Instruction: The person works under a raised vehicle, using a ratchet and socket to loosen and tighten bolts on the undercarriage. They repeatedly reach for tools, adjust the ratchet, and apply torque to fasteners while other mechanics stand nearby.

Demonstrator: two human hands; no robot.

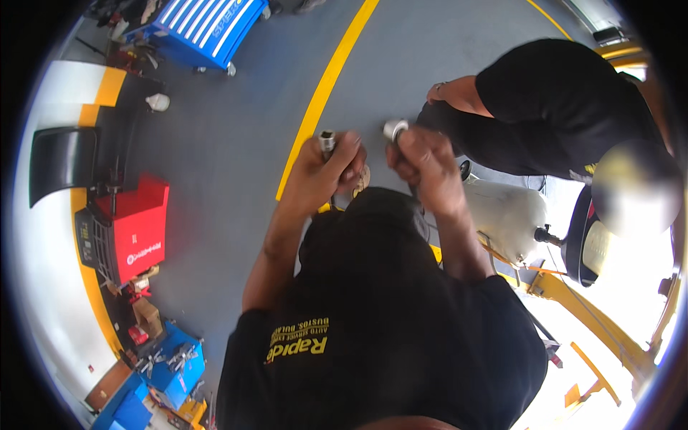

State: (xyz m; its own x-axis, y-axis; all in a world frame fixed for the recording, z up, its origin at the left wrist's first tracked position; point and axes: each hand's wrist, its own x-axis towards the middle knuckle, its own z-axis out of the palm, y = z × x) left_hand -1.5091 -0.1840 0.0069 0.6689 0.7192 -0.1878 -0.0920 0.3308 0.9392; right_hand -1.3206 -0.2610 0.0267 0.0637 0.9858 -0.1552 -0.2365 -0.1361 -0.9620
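Left hand (331, 168): closed, gripping a tool with a silver socket (327, 138) at its upper end, open end up. Right hand (430, 165): closed too, gripping a tool with a round silver head (395, 130) that pokes out on its left side, toward the other hand. Most of both tools is hidden in the fists, type can't be told. Both pieces are up in the air in front of the wearer's black shirt (423, 344), side by side, gap between them, not touching.

Below: grey floor (236, 136), yellow line (326, 86) running up past the left hand. Right side: co-worker in black (559, 107), bent over, near the right hand but apart from it. White tank (505, 215) beside the right forearm, yellow frame (591, 322) lower right.

Left side: blue cabinet (204, 29) on casters at top, white jug (158, 102), black panel (64, 154) against the wall, red machine (140, 229), cardboard box (147, 317), blue cart (172, 387) with metal parts (183, 355) on top.
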